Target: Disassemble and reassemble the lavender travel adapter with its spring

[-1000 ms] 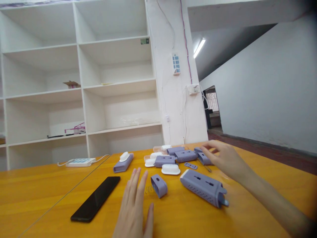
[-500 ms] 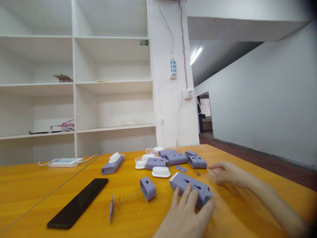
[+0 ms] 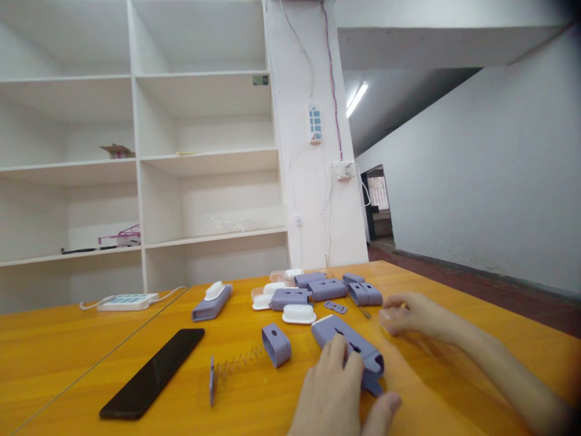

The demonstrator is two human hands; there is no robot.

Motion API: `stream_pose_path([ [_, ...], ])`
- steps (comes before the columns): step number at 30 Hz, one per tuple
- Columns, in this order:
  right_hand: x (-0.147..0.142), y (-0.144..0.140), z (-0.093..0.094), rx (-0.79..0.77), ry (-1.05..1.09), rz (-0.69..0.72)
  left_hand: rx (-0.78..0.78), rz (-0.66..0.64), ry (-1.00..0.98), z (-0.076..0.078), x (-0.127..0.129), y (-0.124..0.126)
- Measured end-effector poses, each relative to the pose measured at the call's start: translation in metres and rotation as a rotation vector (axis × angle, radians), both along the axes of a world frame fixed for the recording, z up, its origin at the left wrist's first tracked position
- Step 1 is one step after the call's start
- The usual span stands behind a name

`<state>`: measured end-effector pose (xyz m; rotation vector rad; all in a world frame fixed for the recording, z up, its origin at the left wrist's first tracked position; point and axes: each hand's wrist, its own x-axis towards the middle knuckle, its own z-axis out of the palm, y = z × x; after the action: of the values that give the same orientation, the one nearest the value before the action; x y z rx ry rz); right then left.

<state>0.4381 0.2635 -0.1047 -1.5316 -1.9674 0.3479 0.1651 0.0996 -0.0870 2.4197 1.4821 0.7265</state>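
The left hand (image 3: pixel 338 393) has moved from the table onto the purple case (image 3: pixel 347 348), now gripping it. The right hand (image 3: pixel 408 315) has drawn back, seemingly pinching a small clear piece (image 3: pixel 385 316).

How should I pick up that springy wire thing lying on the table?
Pinch the purple cap at the far end of the spring, coming down from above. The coil is thin and lies flat on the table, so it would likely bend or slip; the cap is chunky, with flat sides to squeeze. The small plate at the near end could steady it.

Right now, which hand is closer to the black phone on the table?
Left. The left hand rests on the purple case, right of the phone; the right hand is farther right.
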Motion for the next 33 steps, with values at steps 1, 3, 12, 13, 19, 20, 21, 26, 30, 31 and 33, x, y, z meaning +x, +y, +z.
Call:
stream_pose_path([
  [1,-0.001,-0.001,0.001,0.006,0.005,0.002,-0.01,0.026,-0.006,-0.001,0.0,-0.001],
  [3,-0.004,-0.003,0.001,0.014,0.014,0.006,-0.016,0.039,-0.001,-0.008,0.001,0.001],
  [12,-0.003,-0.003,-0.002,-0.012,0.039,0.035,0.074,0.006,-0.004,-0.014,-0.001,0.005],
  [13,-0.004,-0.004,-0.001,-0.013,0.037,0.035,0.113,0.043,0.001,-0.009,-0.004,0.004],
  [19,-0.019,-0.017,0.008,-0.012,0.046,0.114,0.198,0.287,0.046,0.01,-0.022,-0.001],
  [20,-0.023,-0.02,0.01,-0.022,0.055,0.144,0.181,0.319,0.062,0.008,-0.023,-0.001],
  [21,-0.027,-0.023,0.011,-0.036,0.065,0.175,0.164,0.352,0.082,0.006,-0.023,0.0],
  [26,-0.05,-0.034,0.013,-0.096,0.147,0.285,0.072,0.434,0.215,-0.013,-0.025,0.008],
  [30,-0.064,-0.04,0.01,-0.19,0.201,0.331,0.063,0.349,0.201,-0.019,-0.022,0.011],
  [31,-0.067,-0.041,0.01,-0.213,0.209,0.345,0.06,0.327,0.177,-0.019,-0.019,0.01],
  [33,-0.072,-0.044,0.01,-0.249,0.222,0.377,0.043,0.278,0.131,-0.017,-0.014,0.007],
])
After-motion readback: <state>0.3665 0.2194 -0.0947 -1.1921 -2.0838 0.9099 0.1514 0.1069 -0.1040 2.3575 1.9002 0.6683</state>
